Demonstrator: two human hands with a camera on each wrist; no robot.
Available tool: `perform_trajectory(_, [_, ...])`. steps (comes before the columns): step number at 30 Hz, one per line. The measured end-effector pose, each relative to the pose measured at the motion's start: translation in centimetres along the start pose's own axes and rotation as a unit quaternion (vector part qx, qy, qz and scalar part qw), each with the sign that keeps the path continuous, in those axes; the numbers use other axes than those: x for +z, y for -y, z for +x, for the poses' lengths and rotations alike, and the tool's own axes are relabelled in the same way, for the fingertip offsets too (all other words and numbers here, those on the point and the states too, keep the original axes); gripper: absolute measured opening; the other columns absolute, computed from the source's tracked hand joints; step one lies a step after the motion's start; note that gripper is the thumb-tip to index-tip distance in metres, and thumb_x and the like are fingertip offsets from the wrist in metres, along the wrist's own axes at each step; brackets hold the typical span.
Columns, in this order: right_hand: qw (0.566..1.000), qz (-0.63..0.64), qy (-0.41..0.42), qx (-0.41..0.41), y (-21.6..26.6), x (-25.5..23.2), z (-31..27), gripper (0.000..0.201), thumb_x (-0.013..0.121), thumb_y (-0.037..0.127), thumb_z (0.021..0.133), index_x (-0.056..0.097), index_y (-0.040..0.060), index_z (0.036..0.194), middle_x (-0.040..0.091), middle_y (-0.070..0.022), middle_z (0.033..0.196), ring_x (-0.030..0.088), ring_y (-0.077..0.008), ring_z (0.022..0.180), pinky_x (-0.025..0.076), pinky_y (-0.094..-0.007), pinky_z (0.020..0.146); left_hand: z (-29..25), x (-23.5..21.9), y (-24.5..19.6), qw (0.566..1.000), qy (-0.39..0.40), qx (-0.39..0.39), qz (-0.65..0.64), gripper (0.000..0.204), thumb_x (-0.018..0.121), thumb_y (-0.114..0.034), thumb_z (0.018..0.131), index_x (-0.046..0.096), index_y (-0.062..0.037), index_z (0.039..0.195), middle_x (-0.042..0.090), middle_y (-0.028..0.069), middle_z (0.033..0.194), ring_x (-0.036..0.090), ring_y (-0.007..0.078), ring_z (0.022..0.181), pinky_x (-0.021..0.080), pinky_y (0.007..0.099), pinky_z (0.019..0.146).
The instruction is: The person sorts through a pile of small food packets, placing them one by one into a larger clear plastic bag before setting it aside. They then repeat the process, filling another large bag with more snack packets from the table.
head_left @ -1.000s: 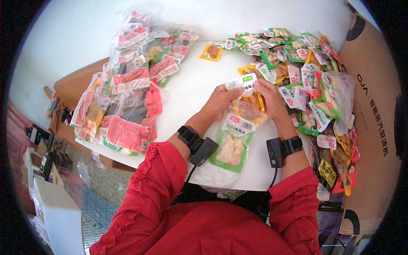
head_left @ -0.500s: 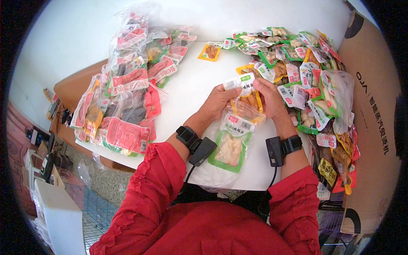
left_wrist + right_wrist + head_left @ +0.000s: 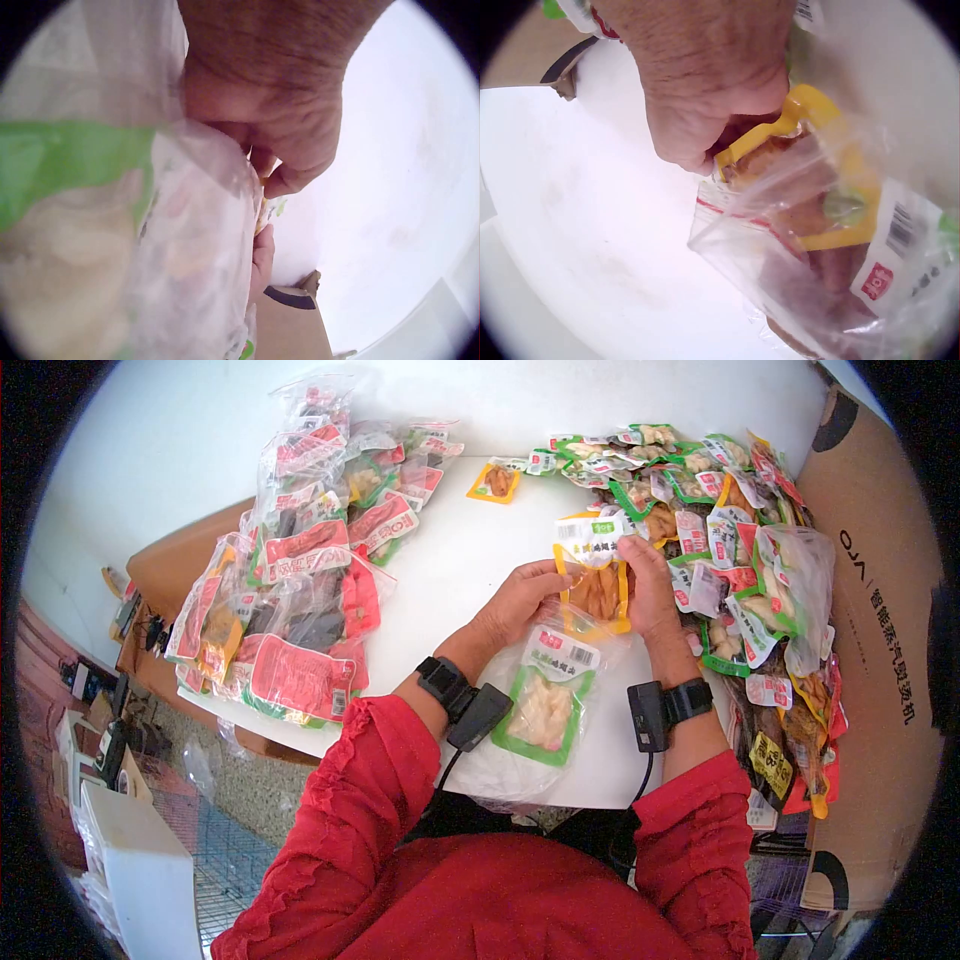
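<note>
Both hands hold a yellow-edged food pouch [image 3: 597, 595] with brown pieces behind its window and a white label at the top. My right hand [image 3: 650, 588] grips its right edge, thumb over the label's corner. At the left edge, my left hand [image 3: 525, 598] pinches it. Below lies a clear zip bag [image 3: 742, 232] with a red line along its mouth, overlapping the pouch's lower part in the right wrist view. Inside this bag shows a green-edged pouch [image 3: 542, 710] of pale pieces. The left wrist view mostly hides the left fingertips behind plastic.
Filled clear bags with red-labelled pouches [image 3: 310, 670] are heaped on the table's left. Many loose pouches [image 3: 730, 540] pile up on the right, against a cardboard box [image 3: 880, 660]. One small yellow-edged pouch [image 3: 493, 482] lies alone at the back of the white table [image 3: 450, 540].
The yellow-edged pouch, tilted with its label slanting before, now stands straighter and shows more of its window. My right hand has shifted slightly right, and my left slightly down.
</note>
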State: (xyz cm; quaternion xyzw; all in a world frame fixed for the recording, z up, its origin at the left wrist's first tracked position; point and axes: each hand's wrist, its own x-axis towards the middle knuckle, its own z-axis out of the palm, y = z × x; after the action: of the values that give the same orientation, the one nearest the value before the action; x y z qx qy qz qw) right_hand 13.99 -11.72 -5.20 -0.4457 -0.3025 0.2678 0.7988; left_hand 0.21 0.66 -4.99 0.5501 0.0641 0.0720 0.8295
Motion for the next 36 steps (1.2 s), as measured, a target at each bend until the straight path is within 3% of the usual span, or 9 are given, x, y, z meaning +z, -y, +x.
perform_trajectory(3, [0.999,0.007,-0.022,-0.034,-0.4,-0.6,0.5,0.014,0.051,0.017,0.082,0.054,0.0032,0.084,0.054,-0.0013,0.080,0.051,-0.0101,0.078,0.042,-0.0250,0.073,0.3,0.4,0.6,0.999,-0.029,-0.006,0.035,0.022,0.053,-0.012,0.081,0.058,-0.0032,0.100,0.057,-0.0024,0.075,0.044,0.0016,0.055,0.037,0.0147,0.050])
perform_trajectory(10, [0.991,0.077,-0.095,-0.060,-0.7,-0.8,0.9,0.013,0.051,0.016,0.083,0.054,0.0040,0.086,0.054,-0.0023,0.083,0.053,-0.0123,0.080,0.043,-0.0270,0.074,-0.1,0.9,0.3,0.997,-0.004,-0.002,0.081,0.021,0.054,-0.014,0.082,0.058,-0.0037,0.100,0.057,-0.0036,0.076,0.043,0.0006,0.054,0.036,0.0152,0.049])
perform_trajectory(16, [0.983,0.114,-0.126,-0.072,0.7,0.3,0.2,0.017,0.049,0.016,0.085,0.053,0.0023,0.094,0.056,-0.0050,0.091,0.054,-0.0147,0.085,0.044,-0.0293,0.077,0.3,0.4,0.8,0.991,0.052,-0.017,0.122,0.026,0.054,-0.013,0.082,0.055,-0.0044,0.106,0.062,0.0031,0.086,0.045,0.0008,0.053,0.036,0.0145,0.046])
perform_trajectory(25, [0.985,0.111,-0.122,-0.059,0.3,-0.1,0.5,0.017,0.049,0.014,0.085,0.053,0.0014,0.095,0.055,-0.0054,0.091,0.054,-0.0153,0.086,0.044,-0.0290,0.079,0.5,-0.2,1.1,0.989,0.077,-0.002,0.123,0.027,0.052,-0.014,0.082,0.054,-0.0040,0.107,0.063,0.0050,0.091,0.051,0.0015,0.058,0.039,0.0144,0.050])
perform_trajectory(30, [0.987,0.104,-0.102,-0.068,-0.3,-0.5,0.7,0.017,0.050,0.014,0.084,0.053,0.0017,0.095,0.056,-0.0057,0.091,0.055,-0.0148,0.084,0.045,-0.0286,0.077,0.3,0.3,0.9,0.990,0.045,-0.006,0.131,0.026,0.053,-0.018,0.082,0.055,-0.0057,0.105,0.055,-0.0052,0.072,0.040,-0.0002,0.051,0.035,0.0144,0.046])
perform_trajectory(33, [0.988,0.095,-0.104,-0.068,-0.9,-0.5,0.9,0.013,0.051,0.013,0.083,0.053,0.0030,0.090,0.055,-0.0042,0.086,0.053,-0.0133,0.081,0.044,-0.0267,0.074,-0.2,0.9,0.4,0.989,0.027,0.000,0.148,0.019,0.052,-0.017,0.083,0.057,-0.0073,0.098,0.047,-0.0068,0.067,0.037,0.0016,0.051,0.032,0.0156,0.046])
perform_trajectory(36, [0.991,0.051,-0.110,-0.053,-0.9,-0.7,0.9,0.014,0.052,0.013,0.082,0.052,0.0037,0.093,0.055,-0.0038,0.083,0.053,-0.0128,0.080,0.045,-0.0251,0.069,-0.4,1.1,0.2,0.990,0.007,0.026,0.140,0.019,0.050,-0.017,0.084,0.055,-0.0068,0.099,0.048,-0.0055,0.067,0.036,0.0020,0.050,0.032,0.0160,0.044])
